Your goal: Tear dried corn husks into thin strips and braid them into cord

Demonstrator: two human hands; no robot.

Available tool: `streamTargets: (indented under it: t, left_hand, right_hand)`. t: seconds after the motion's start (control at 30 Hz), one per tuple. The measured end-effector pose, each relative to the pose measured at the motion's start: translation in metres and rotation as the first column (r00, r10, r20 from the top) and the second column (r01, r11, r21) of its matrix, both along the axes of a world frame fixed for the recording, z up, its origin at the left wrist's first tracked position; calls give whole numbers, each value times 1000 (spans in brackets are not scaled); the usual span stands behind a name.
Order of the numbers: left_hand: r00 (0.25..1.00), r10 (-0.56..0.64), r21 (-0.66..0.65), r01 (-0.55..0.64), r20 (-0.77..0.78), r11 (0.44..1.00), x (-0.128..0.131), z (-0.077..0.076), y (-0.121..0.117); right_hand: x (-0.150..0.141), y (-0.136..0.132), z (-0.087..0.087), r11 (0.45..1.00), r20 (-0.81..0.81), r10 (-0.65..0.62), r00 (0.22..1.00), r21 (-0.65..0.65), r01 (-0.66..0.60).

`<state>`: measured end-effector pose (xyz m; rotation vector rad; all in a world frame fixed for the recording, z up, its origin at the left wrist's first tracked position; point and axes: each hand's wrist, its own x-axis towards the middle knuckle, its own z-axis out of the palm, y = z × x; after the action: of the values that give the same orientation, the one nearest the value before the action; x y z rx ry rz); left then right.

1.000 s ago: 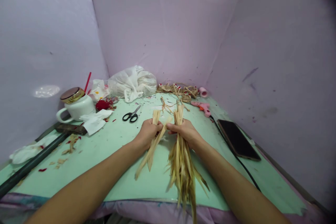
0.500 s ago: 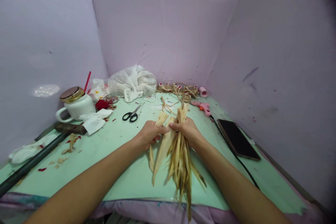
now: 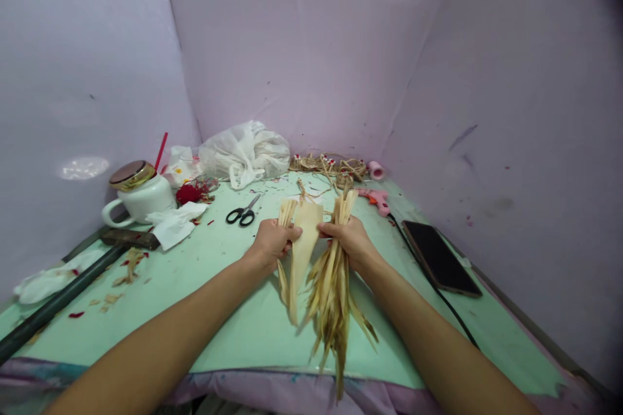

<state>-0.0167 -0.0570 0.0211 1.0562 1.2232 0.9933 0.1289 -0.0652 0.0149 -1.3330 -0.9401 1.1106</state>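
My left hand point(image 3: 272, 244) is closed on a few pale dried corn husks, their cut ends sticking up above the thumb. A broad flat husk point(image 3: 304, 230) spreads between the hands, pinched under my left thumb, with its narrow tip hanging down. My right hand point(image 3: 354, 241) is wrapped round a thick bundle of dried corn husks point(image 3: 333, 301), whose brownish, ragged ends fan out below over the table's front edge. The right thumb tip is at the broad husk's right edge; whether it touches is hard to tell.
On the green table point(image 3: 228, 337) lie scissors point(image 3: 243, 213), a pink glue gun point(image 3: 377, 200) and a phone point(image 3: 440, 258). Left are a lidded white mug point(image 3: 146, 201), tissue point(image 3: 178, 224) and a hammer point(image 3: 129, 240). Behind are a plastic bag point(image 3: 248, 152) and twine point(image 3: 326, 167).
My hands have moved slightly apart. The broad husk has shifted up and turned flatter towards me, now held under my left thumb. The bundle stays in my right hand.
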Motion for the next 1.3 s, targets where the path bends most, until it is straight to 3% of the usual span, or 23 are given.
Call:
streamTargets:
  t: [0.23,0.33,0.57,0.73,1.3]
  left_hand:
    - [1000,-20,8,20,18,1000,1,-3,0]
    - [998,-52,9,52,42,999,0,-4,0]
    - [996,-63,8,63,65,998,-2,-5,2]
    - [991,-130,18,130,8,991,-2,-11,2]
    - [996,-70,48,73,-56,996,3,-13,2]
  right_hand:
    - [-4,-8,-2,972,-77,235,969,14,-235]
    - [-7,-11,1,954,-152,285,946,-45,-295]
    - [-8,-8,4,982,-90,151,984,-98,-160]
    - [-7,-8,0,980,-30,193,981,-42,-194]
    - [-9,-9,2,978,55,210,976,-4,-210]
